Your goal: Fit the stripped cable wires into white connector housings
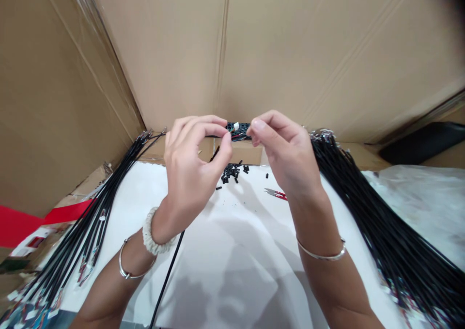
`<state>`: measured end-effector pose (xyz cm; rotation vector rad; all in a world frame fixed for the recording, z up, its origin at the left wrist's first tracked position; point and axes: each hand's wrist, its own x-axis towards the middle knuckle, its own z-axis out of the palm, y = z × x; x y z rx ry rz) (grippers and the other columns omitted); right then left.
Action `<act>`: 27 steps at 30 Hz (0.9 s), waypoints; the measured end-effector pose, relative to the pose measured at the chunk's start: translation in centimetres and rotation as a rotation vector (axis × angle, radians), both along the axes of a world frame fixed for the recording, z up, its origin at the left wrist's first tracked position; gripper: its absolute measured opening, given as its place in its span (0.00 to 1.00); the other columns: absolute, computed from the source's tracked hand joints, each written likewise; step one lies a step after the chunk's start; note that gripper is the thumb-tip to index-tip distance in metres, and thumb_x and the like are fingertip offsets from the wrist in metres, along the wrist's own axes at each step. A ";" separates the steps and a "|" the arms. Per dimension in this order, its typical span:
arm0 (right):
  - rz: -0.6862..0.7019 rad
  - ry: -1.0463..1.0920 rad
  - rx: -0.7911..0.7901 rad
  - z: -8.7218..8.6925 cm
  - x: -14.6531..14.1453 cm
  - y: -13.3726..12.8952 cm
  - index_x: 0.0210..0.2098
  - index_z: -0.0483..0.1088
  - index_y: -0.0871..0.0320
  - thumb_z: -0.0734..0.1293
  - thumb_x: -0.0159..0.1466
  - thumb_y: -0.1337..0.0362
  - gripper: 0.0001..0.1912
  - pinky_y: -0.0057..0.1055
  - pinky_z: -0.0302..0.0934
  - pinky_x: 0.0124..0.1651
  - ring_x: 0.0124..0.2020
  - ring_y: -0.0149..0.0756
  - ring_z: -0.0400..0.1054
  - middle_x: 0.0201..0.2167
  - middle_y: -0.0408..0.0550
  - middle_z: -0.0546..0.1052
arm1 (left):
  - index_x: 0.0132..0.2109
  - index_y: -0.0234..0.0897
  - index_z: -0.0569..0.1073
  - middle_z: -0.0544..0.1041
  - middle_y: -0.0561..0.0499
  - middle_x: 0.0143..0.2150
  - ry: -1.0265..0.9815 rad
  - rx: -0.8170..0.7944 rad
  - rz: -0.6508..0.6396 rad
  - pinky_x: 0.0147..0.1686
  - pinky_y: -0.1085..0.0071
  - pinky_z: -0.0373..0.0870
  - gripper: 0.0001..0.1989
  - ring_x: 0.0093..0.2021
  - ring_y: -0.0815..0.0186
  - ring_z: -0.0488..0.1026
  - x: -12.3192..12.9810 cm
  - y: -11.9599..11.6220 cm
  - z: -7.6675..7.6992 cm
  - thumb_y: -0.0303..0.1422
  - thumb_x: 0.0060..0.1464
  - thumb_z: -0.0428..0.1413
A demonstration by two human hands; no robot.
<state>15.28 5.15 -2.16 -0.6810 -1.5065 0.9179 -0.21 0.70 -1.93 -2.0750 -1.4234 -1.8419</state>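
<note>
My left hand [198,149] is raised over the white work surface, thumb and fingertips pinched around the end of a black cable [170,266]. The cable runs down behind my wrist to the lower edge of the view. A small white connector [236,125] and thin coloured wires show just past those fingertips. To the right, my right hand [285,147] is closed in a pinch, a short gap away from the connector. Whatever it holds, if anything, is hidden by the thumb and fingers. Below lies a pile of short black tube pieces [230,173].
Red-handled snips [276,194] lie by my right wrist. Bundles of black cables stretch along the left [109,193] and right [348,188] sides. A cardboard wall [261,48] stands behind. Clear plastic [421,198] and a dark object [421,142] are at the far right.
</note>
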 end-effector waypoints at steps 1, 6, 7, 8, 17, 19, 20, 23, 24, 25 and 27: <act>-0.009 0.000 0.008 0.1 0.0 -0.1 0.28 0.73 0.53 0.71 0.67 0.56 0.13 0.32 0.63 0.43 0.32 0.32 0.65 0.28 0.41 0.71 | 0.37 0.43 0.76 0.84 0.50 0.45 0.060 0.070 0.026 0.55 0.57 0.65 0.05 0.50 0.58 0.76 0.0 0.1 -0.2 0.28 0.61 0.60; -0.056 -0.022 0.059 0.3 0.1 -0.8 0.29 0.72 0.53 0.70 0.67 0.51 0.15 0.33 0.64 0.43 0.33 0.33 0.65 0.29 0.42 0.71 | 0.40 0.45 0.78 0.84 0.50 0.47 0.211 0.244 0.037 0.56 0.53 0.59 0.05 0.52 0.54 0.77 -0.3 0.6 -1.3 0.29 0.62 0.58; -0.058 -0.029 0.066 0.4 0.1 -0.9 0.30 0.72 0.53 0.71 0.67 0.51 0.14 0.33 0.64 0.43 0.33 0.33 0.66 0.28 0.42 0.71 | 0.41 0.45 0.78 0.84 0.50 0.47 0.216 0.257 0.034 0.57 0.53 0.59 0.05 0.53 0.53 0.76 -0.3 0.7 -1.5 0.29 0.62 0.58; -0.055 -0.035 0.072 0.5 0.0 -1.0 0.30 0.73 0.53 0.71 0.67 0.52 0.14 0.33 0.64 0.43 0.33 0.33 0.66 0.28 0.42 0.71 | 0.42 0.46 0.78 0.84 0.50 0.47 0.219 0.279 0.036 0.57 0.53 0.59 0.06 0.53 0.53 0.76 -0.4 0.7 -1.6 0.29 0.63 0.58; 0.021 -0.034 0.003 0.3 -0.4 -0.7 0.36 0.75 0.53 0.77 0.61 0.57 0.10 0.31 0.62 0.42 0.37 0.31 0.69 0.35 0.41 0.77 | 0.39 0.43 0.76 0.85 0.52 0.42 0.164 0.365 0.077 0.48 0.60 0.70 0.04 0.45 0.59 0.79 -0.3 1.4 -1.1 0.27 0.61 0.60; 0.029 -0.019 0.005 0.1 -0.6 -0.5 0.35 0.76 0.54 0.77 0.61 0.57 0.10 0.31 0.62 0.41 0.36 0.31 0.69 0.34 0.41 0.78 | 0.38 0.41 0.76 0.85 0.52 0.40 0.155 0.423 0.081 0.46 0.61 0.71 0.04 0.43 0.60 0.79 -0.2 1.6 -1.2 0.26 0.60 0.61; 0.028 -0.011 0.006 0.1 -0.7 -0.5 0.34 0.76 0.54 0.77 0.61 0.57 0.09 0.31 0.63 0.41 0.35 0.31 0.69 0.33 0.41 0.78 | 0.38 0.41 0.76 0.85 0.52 0.40 0.154 0.428 0.082 0.45 0.61 0.72 0.04 0.43 0.60 0.79 -0.2 1.7 -1.3 0.26 0.60 0.61; 0.037 0.037 -0.003 0.0 -0.9 -0.5 0.31 0.77 0.55 0.76 0.61 0.58 0.09 0.30 0.63 0.39 0.33 0.31 0.69 0.31 0.41 0.77 | 0.38 0.40 0.76 0.85 0.51 0.40 0.136 0.398 0.082 0.45 0.61 0.72 0.03 0.43 0.60 0.79 -0.2 1.7 -1.3 0.27 0.60 0.61; 0.053 0.063 -0.018 -0.1 -1.1 -0.5 0.31 0.76 0.55 0.76 0.61 0.59 0.08 0.30 0.62 0.39 0.33 0.30 0.68 0.30 0.41 0.77 | 0.38 0.41 0.76 0.85 0.51 0.40 0.126 0.389 0.085 0.45 0.60 0.72 0.03 0.43 0.60 0.79 -0.3 1.7 -1.2 0.27 0.60 0.61; 0.078 0.094 -0.043 -0.1 -1.2 -0.6 0.30 0.76 0.55 0.76 0.61 0.59 0.08 0.29 0.62 0.38 0.32 0.29 0.67 0.29 0.40 0.76 | 0.38 0.41 0.76 0.85 0.51 0.40 0.116 0.383 0.088 0.45 0.60 0.72 0.04 0.43 0.60 0.79 -0.3 1.6 -1.2 0.27 0.61 0.61; 0.157 0.164 -0.142 -0.5 -1.8 -0.6 0.30 0.76 0.56 0.77 0.60 0.59 0.09 0.28 0.59 0.34 0.29 0.27 0.64 0.26 0.39 0.73 | 0.39 0.42 0.76 0.84 0.52 0.40 0.098 0.382 0.100 0.45 0.60 0.72 0.04 0.43 0.60 0.80 -0.5 1.6 -1.0 0.27 0.61 0.61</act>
